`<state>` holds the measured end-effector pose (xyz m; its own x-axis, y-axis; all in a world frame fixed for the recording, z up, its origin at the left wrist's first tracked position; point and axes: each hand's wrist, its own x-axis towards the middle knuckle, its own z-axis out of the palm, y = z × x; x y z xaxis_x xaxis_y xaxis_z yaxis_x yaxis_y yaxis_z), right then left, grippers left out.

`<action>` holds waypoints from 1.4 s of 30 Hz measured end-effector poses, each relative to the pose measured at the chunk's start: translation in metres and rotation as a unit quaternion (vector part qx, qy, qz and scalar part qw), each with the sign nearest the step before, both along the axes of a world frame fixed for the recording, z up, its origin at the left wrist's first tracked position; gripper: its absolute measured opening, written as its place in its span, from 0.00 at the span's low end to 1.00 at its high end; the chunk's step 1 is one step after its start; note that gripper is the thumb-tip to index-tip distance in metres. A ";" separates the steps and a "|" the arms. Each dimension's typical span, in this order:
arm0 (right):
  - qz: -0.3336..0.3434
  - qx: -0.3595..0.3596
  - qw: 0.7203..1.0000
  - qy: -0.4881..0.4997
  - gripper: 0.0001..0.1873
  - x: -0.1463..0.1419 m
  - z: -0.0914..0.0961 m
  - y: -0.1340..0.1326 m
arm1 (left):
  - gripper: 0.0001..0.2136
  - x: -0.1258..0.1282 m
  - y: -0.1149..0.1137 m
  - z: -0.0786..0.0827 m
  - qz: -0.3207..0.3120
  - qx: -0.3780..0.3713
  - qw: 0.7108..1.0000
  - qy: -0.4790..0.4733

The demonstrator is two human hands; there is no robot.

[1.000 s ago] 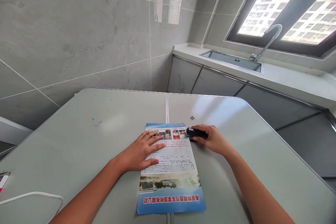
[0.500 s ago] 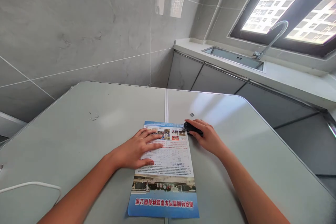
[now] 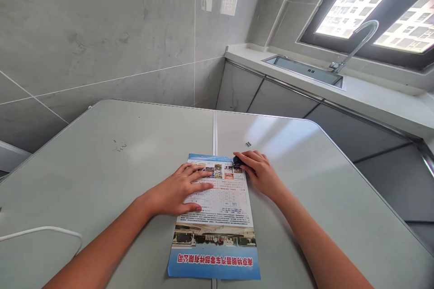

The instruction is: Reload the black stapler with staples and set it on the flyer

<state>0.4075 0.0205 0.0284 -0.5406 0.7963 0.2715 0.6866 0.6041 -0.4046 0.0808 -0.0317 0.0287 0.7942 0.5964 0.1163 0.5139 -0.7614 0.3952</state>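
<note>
A printed flyer [image 3: 217, 235] with blue ends, small photos and red lettering lies upside down to me on the table. My left hand [image 3: 185, 188] rests on its left part, palm down with the fingers spread. At the far right corner of the sheet, my right hand [image 3: 260, 171] is closed around a small black stapler [image 3: 238, 161]. The stapler's front end reaches over the flyer's edge; most of its body is hidden under my fingers. Just beyond that hand lie short strips of staples [image 3: 248, 144].
Loose staples [image 3: 119, 146] are scattered on the left half of the grey table [image 3: 162, 131]. A white cable [image 3: 44, 228] runs in from the left beside my forearm. Behind the table are a tiled wall [image 3: 101, 22] and a counter with a sink [image 3: 303, 71] and tap [image 3: 359, 40].
My right hand and the stapler have moved slightly left, farther over the flyer's edge. The flyer and my left hand have shifted a little to the right in view, and the camera has tilted slightly.
</note>
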 end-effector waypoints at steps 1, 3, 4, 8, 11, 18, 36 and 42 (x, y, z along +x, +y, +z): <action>-0.003 0.004 1.000 -0.006 0.23 -0.002 0.000 -0.001 | 0.30 0.000 0.000 0.000 0.001 0.001 1.000 -0.003; -0.011 0.009 1.000 -0.014 0.23 -0.004 0.000 -0.002 | 0.30 0.001 -0.001 -0.001 0.002 0.004 1.000 -0.014; -0.016 0.011 1.000 -0.017 0.24 -0.005 0.001 -0.003 | 0.30 0.001 -0.001 -0.001 0.003 0.005 1.000 -0.020; -0.030 0.011 0.999 -0.027 0.24 -0.008 0.001 -0.005 | 0.30 0.001 -0.002 -0.002 0.003 0.009 1.000 -0.014; -0.034 0.011 0.999 -0.039 0.24 -0.010 0.002 -0.005 | 0.30 0.001 -0.003 -0.002 0.006 0.012 1.000 -0.017; -0.050 0.015 0.997 -0.062 0.23 -0.014 0.004 -0.008 | 0.30 0.002 -0.004 0.000 0.007 0.015 1.000 0.018; -0.106 0.080 0.975 -0.178 0.25 -0.039 -0.006 -0.016 | 0.29 0.001 -0.005 0.000 0.008 0.011 1.000 0.018; -0.053 0.023 0.996 -0.062 0.21 -0.013 0.001 -0.004 | 0.29 0.001 -0.005 0.004 0.020 0.009 1.000 0.017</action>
<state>0.3946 0.0168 0.0291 -0.4864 0.8384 0.2458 0.7897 0.5422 -0.2870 0.0817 -0.0363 0.0325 0.7730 0.6263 0.1008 0.5577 -0.7466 0.3627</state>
